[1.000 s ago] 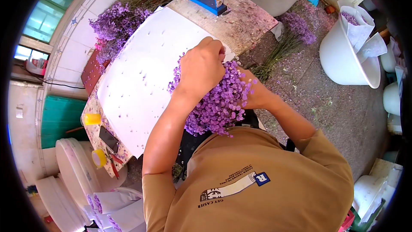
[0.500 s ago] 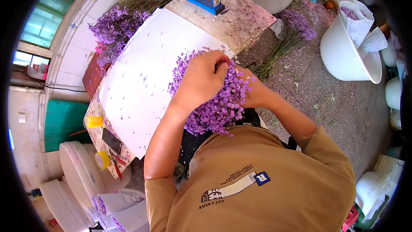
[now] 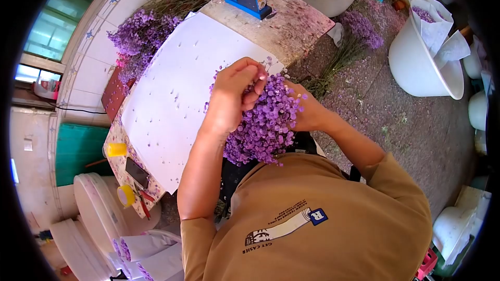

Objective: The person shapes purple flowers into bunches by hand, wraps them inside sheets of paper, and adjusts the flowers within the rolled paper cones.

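Observation:
A dense bunch of small purple flowers (image 3: 263, 130) is held close in front of my shirt, over the edge of the white paper. My right hand (image 3: 308, 108) is closed around the bunch from its right side, its fingers partly hidden behind the blooms. Above the flower heads, my left hand (image 3: 240, 92) is turned with the fingers curled in a pinch. A tiny pale speck shows at its fingertips, too small to name. Under the left forearm spreads the large white paper sheet (image 3: 161, 99), dotted with fallen petals.
At the table's far end stands a blue tape dispenser (image 3: 249, 2). More purple flowers (image 3: 138, 39) lie along the tiled wall. Yellow tape rolls (image 3: 125, 195), a phone (image 3: 137, 172) and red-handled pliers (image 3: 144, 203) sit at the left. A white tub (image 3: 416, 67) holds wrapped bunches on the right.
My left hand has drawn slightly left off the blooms and rotated, so its curled fingertips now show. The right hand and the bunch stay almost where they were.

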